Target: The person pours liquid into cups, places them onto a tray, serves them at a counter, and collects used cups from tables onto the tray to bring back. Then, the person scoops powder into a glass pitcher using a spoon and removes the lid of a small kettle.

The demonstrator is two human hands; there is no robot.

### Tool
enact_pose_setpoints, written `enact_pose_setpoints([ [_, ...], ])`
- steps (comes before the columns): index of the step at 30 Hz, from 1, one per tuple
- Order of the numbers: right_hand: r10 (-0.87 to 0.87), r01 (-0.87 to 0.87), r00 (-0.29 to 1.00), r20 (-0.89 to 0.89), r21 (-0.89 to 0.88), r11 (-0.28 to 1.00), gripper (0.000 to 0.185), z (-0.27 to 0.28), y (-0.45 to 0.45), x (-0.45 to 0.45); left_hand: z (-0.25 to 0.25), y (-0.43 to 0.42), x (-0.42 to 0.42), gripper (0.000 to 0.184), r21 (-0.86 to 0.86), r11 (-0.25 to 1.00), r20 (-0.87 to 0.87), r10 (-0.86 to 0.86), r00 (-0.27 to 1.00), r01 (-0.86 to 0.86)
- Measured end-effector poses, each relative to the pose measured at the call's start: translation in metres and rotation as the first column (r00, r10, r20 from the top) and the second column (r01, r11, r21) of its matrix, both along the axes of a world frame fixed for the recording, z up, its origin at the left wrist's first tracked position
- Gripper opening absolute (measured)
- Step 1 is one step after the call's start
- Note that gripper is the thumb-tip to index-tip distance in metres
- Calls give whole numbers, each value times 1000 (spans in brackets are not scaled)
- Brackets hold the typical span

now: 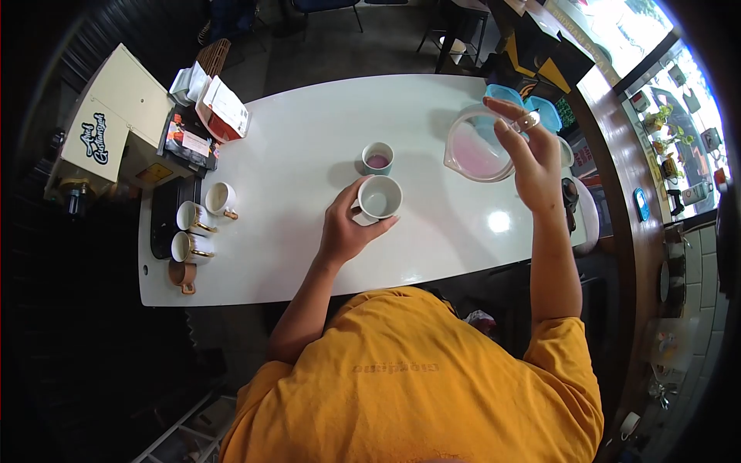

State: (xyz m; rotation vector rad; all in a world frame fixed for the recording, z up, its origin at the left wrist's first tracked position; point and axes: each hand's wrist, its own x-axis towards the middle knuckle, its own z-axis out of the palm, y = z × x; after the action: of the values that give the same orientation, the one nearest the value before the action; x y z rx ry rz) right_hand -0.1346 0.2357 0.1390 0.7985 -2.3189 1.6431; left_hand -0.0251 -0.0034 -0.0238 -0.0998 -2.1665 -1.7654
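The left hand (344,230) curls round a white cup (380,197), thumb along its near side, on the table (301,131). Just beyond the fingers sits a second cup (377,159) with purplish contents; to the right, the raised right hand (538,158) grips a clear pitcher (477,148) of pink liquid by its handle, with blue containers (545,114) beyond.

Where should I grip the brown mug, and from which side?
Probably best to take the brown mug by its handle, coming from the near side: the handle juts that way, while a white mug stands close on its far side.
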Motion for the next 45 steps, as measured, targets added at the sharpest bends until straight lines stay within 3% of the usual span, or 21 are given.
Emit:
enact_pose_setpoints([
  [9, 106, -75, 970, -221, 144, 987, 43, 40, -12, -14, 52, 19, -11, 70, -40, 994, 33, -100, 994, 101],
  [22, 257, -42, 803, -537, 380, 924, 45, 52, -24, -21, 70, 29, -18, 69, -11, 987, 20, -161, 987, 161],
  [25, 316, -64, 809, -496, 460, 885, 35, 67, -27, -9, 73, 28, -18, 69, -14, 984, 15, -177, 984, 178],
  [43, 411, -70, 750, -519, 555, 829, 36, 89, -26, 0, 80, 35, -14, 71, 29, 979, 61, -203, 977, 201],
  [45, 420, -75, 744, -519, 560, 825, 36, 88, -25, -1, 77, 36, -14, 67, 48, 985, -8, -165, 986, 165],
])
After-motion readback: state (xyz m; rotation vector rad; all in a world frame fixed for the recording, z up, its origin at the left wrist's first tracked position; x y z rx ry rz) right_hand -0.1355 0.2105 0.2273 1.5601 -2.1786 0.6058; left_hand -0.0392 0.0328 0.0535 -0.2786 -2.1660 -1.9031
